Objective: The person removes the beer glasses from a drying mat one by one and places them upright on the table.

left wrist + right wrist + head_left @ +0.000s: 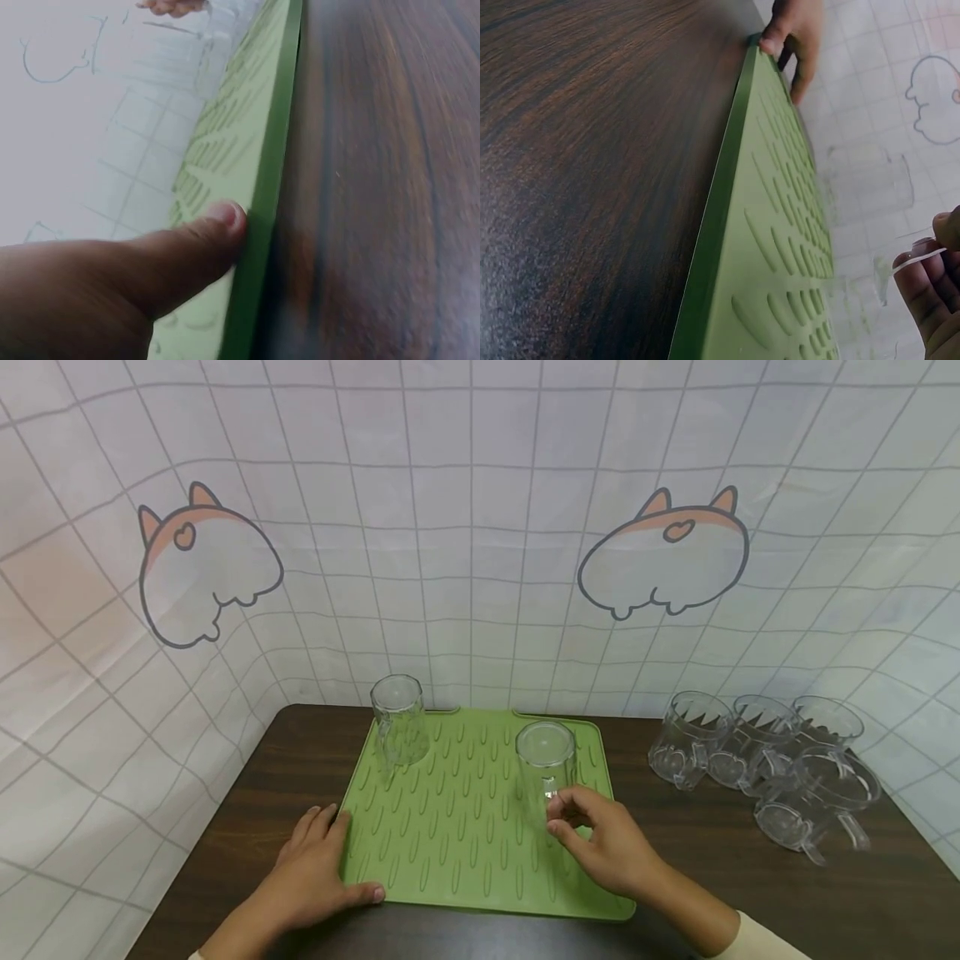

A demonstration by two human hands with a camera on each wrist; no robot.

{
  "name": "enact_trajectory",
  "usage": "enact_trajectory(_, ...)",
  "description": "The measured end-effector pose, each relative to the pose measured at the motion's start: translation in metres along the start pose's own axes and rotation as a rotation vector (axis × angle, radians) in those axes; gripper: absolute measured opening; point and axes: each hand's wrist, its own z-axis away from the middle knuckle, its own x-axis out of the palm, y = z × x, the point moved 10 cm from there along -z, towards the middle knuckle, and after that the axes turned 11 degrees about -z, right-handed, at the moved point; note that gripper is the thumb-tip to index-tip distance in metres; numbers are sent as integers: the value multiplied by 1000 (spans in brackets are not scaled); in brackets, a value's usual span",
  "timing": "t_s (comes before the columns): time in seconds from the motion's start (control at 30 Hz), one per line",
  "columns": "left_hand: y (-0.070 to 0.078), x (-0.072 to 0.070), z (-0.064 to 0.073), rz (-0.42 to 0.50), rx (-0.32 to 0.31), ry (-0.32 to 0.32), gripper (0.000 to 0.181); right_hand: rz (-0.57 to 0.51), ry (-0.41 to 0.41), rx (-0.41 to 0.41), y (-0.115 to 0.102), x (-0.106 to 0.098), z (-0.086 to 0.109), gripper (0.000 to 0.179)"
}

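Observation:
A green ridged mat (457, 860) lies on the dark wooden table. My right hand (600, 839) pinches the handle of a clear glass mug (546, 752) over the mat's right half. In the right wrist view the fingers (926, 300) curl at the glass handle; whether the mug touches the mat I cannot tell. A second glass mug (400, 718) stands at the mat's back left. At the mat's front left corner rests my left hand (311, 868), fingers along the side and the thumb (214, 225) on the front edge.
Several clear glass mugs (693, 739) stand close together on the right of the table (720, 827). Behind and at both sides hangs a white grid-patterned curtain (472, 552) with cartoon animal drawings.

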Motion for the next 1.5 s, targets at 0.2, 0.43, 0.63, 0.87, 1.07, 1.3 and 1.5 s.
enact_trajectory(0.2, 23, -22, 1, -21, 101, 128, 105, 61, 14, -49, -6, -3, 2, 24)
enact_trajectory(0.43, 44, -39, -3, 71, 128, 245, 79, 123, 18, -69, -7, -6, 5, 27)
enact_trajectory(0.63, 62, -43, -8, 137, 163, 262, 67, 154, 29, -93, -8, -7, 5, 29)
enact_trajectory(0.87, 78, -48, -13, 175, 199, 297, 67, 189, 40, -127, -11, -8, 5, 31)
enact_trajectory(1.07, 92, -51, -19, 243, 219, 291, 68, 203, 42, -141, -13, -8, 4, 34)
enact_trajectory(1.3, 110, -52, -28, 313, 237, 269, 69, 193, 40, -151, -15, -7, 3, 36)
enact_trajectory(1.5, 123, -51, -40, 343, 228, 260, 74, 197, 41, -159, -18, -8, 1, 35)
